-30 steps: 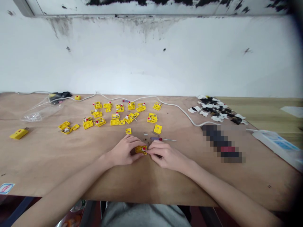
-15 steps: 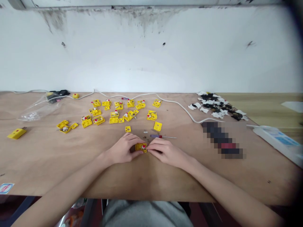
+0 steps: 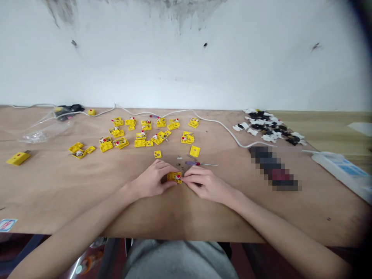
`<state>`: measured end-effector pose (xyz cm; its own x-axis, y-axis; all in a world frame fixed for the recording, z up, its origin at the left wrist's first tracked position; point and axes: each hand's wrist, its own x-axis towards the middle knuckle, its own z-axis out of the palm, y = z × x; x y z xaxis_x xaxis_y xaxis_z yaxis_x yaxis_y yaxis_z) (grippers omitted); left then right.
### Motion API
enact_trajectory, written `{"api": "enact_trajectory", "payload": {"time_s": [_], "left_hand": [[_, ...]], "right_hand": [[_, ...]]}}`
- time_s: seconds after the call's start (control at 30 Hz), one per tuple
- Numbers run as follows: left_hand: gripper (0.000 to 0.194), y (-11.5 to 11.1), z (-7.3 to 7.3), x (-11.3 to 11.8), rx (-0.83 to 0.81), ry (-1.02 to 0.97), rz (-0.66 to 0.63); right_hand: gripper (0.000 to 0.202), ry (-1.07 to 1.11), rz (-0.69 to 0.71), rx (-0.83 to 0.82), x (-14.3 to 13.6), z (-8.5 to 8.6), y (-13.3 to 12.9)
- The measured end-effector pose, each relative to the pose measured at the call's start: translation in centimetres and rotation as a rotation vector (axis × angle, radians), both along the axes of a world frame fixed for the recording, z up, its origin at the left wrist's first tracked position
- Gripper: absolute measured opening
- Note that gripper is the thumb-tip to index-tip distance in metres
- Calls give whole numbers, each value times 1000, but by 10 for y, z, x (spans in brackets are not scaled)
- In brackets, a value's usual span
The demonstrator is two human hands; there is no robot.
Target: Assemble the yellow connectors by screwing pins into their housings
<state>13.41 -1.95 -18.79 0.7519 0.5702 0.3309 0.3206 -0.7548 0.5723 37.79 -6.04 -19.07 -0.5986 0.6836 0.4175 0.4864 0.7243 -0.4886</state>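
Observation:
A small yellow plastic part [image 3: 174,177] with a red dot on top sits on the wooden table [image 3: 87,193], near its front edge. My left hand [image 3: 152,180] grips it from the left. My right hand [image 3: 203,184] pinches its right edge with the fingertips. Just beyond my right hand lies a small screwdriver [image 3: 200,164] with a purple and red handle, and a few tiny screws [image 3: 179,158] lie beside it. Several more yellow parts [image 3: 139,133] are scattered further back on the table.
A white cable [image 3: 223,131] runs along the back towards a white power strip [image 3: 341,170] at the right. A heap of black and white pieces [image 3: 269,130] lies back right, a clear plastic bag [image 3: 43,130] back left, and one yellow part [image 3: 18,158] far left.
Both hands stay on the yellow part with only slight finger movement. The view has tilted a little, so everything sits somewhat higher in the picture.

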Motion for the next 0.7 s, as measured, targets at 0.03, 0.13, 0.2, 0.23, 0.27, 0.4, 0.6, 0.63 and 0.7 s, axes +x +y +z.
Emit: {"api": "enact_trajectory", "payload": {"time_s": [0.03, 0.13, 0.2, 0.23, 0.27, 0.4, 0.6, 0.63, 0.7], "left_hand": [[27, 0, -1, 0, -2, -4, 6], [29, 0, -2, 0, -7, -18, 33], [29, 0, -3, 0, -17, -17, 48], [30, 0, -3, 0, -23, -14, 54], [30, 0, -3, 0, -30, -10, 61], [34, 0, -2, -1, -58, -1, 79], [36, 1, -2, -1, -64, 0, 64], [36, 1, -2, -1, -62, -1, 64], [36, 1, -1, -1, -62, -2, 62]], "right_hand": [[22, -4, 2, 8, 0, 0, 0], [23, -15, 10, 16, -1, -1, -1], [24, -28, 18, 24, -1, -1, -1], [24, -41, 21, 30, -1, -1, -1], [23, -56, 22, 35, -1, 0, -1], [20, -100, 13, 1, 0, 6, -1], [13, -47, -83, -130, 4, 12, 1], [11, -45, -68, -123, 4, 12, 2], [10, -44, -42, -112, 6, 10, 2]]}}
